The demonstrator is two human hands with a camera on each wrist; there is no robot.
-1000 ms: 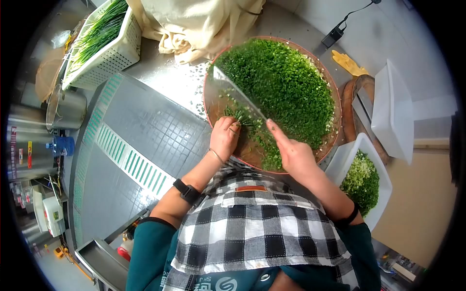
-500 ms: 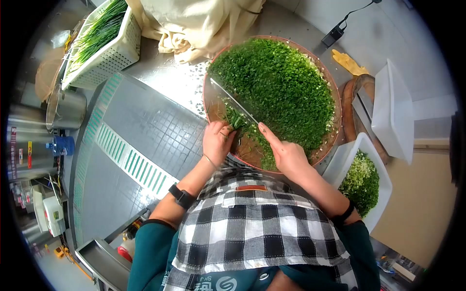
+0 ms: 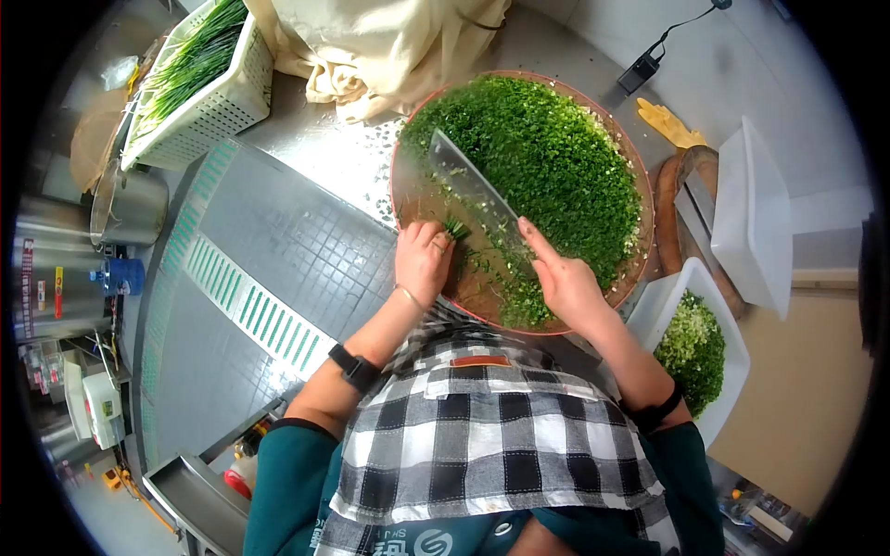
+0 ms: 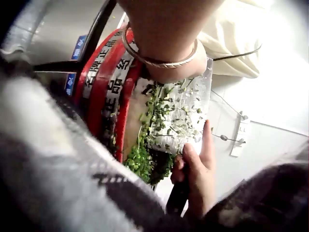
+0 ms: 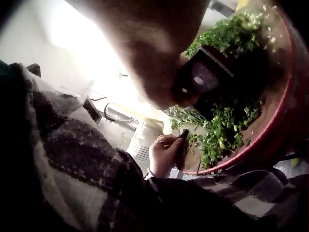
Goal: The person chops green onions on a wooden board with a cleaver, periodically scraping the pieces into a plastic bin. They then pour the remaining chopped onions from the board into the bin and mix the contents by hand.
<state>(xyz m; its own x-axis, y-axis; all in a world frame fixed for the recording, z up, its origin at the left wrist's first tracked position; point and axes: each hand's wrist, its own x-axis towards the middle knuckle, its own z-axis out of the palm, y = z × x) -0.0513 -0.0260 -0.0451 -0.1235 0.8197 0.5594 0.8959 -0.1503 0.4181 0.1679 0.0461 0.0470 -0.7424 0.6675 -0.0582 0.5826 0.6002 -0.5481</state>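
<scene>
My left hand (image 3: 424, 262) grips a small bundle of green onions (image 3: 454, 228) at the near left of a round chopping board (image 3: 419, 196); their cut ends stick out past the fingers. In my right hand (image 3: 567, 292) is a cleaver (image 3: 475, 185), its index finger stretched along the blade. The blade is tilted, its side facing up, between the bundle and a large heap of chopped green onion (image 3: 547, 157). Green bits cling to the cleaver's blade (image 4: 181, 113) in the left wrist view, where its dark handle (image 4: 177, 195) shows under the fingers.
A white tub (image 3: 732, 371) of chopped green onion stands right of the board, near an empty white bin (image 3: 753, 222) and a yellow glove (image 3: 667, 122). Whole green onions fill a white basket (image 3: 199, 120) at the far left. Beige cloth (image 3: 371, 56) lies behind the board.
The cleaver came near the left hand almost edge-on, then swung away to the right, its side now showing. The left hand shifted left and slightly back; less of the bundle now sticks out.
</scene>
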